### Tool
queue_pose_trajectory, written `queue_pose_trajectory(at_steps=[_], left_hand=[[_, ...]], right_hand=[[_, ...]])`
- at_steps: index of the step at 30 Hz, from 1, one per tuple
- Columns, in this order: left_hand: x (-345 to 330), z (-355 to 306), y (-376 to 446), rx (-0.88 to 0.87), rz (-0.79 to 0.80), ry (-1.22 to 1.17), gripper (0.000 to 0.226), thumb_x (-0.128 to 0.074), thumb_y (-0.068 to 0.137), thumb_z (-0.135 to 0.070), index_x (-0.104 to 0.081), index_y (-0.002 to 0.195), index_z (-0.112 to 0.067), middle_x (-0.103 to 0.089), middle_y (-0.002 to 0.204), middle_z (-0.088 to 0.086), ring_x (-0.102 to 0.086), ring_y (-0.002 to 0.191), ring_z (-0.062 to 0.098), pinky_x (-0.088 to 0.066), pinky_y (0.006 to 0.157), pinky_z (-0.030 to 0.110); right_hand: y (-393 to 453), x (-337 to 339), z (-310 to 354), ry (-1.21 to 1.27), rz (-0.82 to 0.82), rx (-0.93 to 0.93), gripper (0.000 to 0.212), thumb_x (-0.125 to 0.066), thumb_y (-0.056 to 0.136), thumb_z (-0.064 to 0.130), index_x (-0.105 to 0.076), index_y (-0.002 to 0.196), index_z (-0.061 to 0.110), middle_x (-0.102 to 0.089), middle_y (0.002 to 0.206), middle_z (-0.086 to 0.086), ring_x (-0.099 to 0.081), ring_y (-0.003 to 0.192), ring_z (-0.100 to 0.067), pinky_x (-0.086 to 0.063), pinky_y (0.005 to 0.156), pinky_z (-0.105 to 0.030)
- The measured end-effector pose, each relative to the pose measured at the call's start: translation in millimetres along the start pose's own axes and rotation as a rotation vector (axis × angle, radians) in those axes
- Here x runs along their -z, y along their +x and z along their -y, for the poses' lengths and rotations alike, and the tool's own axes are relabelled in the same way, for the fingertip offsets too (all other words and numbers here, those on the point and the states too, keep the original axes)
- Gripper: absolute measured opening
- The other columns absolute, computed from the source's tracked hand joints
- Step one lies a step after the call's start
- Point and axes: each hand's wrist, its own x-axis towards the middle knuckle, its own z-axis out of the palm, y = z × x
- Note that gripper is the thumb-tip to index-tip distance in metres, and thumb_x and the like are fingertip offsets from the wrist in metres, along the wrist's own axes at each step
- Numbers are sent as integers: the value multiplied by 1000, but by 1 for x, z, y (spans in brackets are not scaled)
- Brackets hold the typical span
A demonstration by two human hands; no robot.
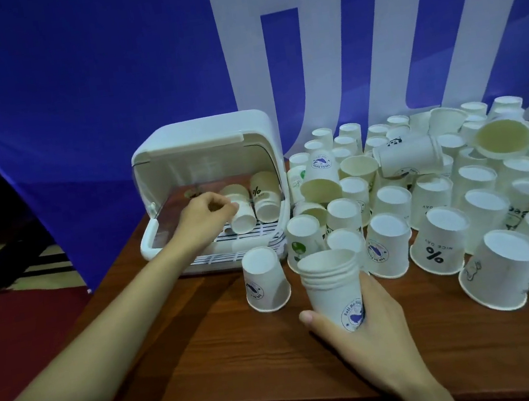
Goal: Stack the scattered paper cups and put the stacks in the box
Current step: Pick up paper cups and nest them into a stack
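The right hand (372, 324) has its grip curled round a smooth nested stack (332, 284) of upright tapered paper cups above the worktop (243, 349) (dark wood grain). The left hand (205, 213) pinches a cup stack (240, 210) lying on the slatted floor of the open white plastic box (204, 147). Loose cups (433, 203), mostly upturned, crowd the right before a blue-and-white banner (368, 32).

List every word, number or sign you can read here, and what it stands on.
"%": lying cup stack in the box.
"NICE DAY" and "%", upside down: inverted cup.
"Full Be...", partly hidden: stack in the right hand.
Other cup logos: too blurred.
Banner letters: cut off.
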Motion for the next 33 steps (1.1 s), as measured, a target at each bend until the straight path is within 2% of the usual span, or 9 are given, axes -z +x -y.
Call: queue_pose_trajectory(at_steps=[5,10,16,21,24,27,29,31,33], left_hand=[[-10,-3,39,54,120,415,75,-66,94,-51,-44,145,-1,-50,149,19,-53,132,36,-49,103,45],[-17,-18,52,167,68,487,84,-51,94,-70,-52,142,-2,-58,143,22,-59,126,41,-50,96,43],[-13,1,57,291,62,60,92,-79,54,-67,-55,119,-7,-66,123,17,-72,100,35,-63,87,49],[8,-22,17,261,107,-382,48,-69,94,-35,-52,131,-10,-68,111,11,-70,90,23,-59,68,36],[29,-32,-15,327,235,-779,34,-65,94,-32,-62,119,-11,-65,110,14,-67,88,26,-61,68,33],[35,-40,-44,195,255,-804,53,-79,68,-31,-65,115,-10,-67,105,13,-66,84,22,-60,74,36],[29,-51,-63,44,323,-730,69,-81,55,-31,-64,119,-9,-70,93,5,-68,75,14,-58,65,29],[19,-61,-78,-57,385,-645,86,-82,53,-31,-58,133,-13,-72,106,5,-73,89,16,-60,66,31],[8,-68,-86,-127,416,-539,94,-85,52,-31,-53,140,-24,-65,123,5,-71,106,21,-63,82,42]], right_hand=[[4,-4,-6,-41,-16,-5,59,-83,64,67,-56,110,43,-67,101,22,-64,95,3,-55,80,-31],[1,-5,-13,-66,-25,8,68,-81,65,70,-52,120,43,-67,107,24,-63,100,5,-54,84,-29],[-2,-2,-15,-48,-10,26,66,-77,71,69,-51,125,41,-66,113,25,-61,106,4,-52,87,-28],[1,-2,-15,-74,-2,37,68,-72,71,72,-53,127,39,-65,112,25,-61,105,2,-53,87,-31],[2,-3,-16,-85,1,48,69,-69,71,74,-53,127,38,-64,111,24,-61,104,0,-52,87,-32],[2,-3,-15,-88,1,48,70,-70,72,72,-53,129,37,-64,113,24,-60,106,-1,-52,88,-32],[3,-4,-15,-87,-3,52,67,-70,72,72,-54,127,36,-65,112,22,-61,105,-2,-53,88,-34],[3,-4,-14,-81,7,56,64,-71,72,71,-55,124,37,-66,110,20,-62,103,-2,-53,86,-34],[2,-4,-15,-67,19,58,60,-72,72,71,-55,119,39,-67,107,21,-62,100,0,-53,83,-31]])
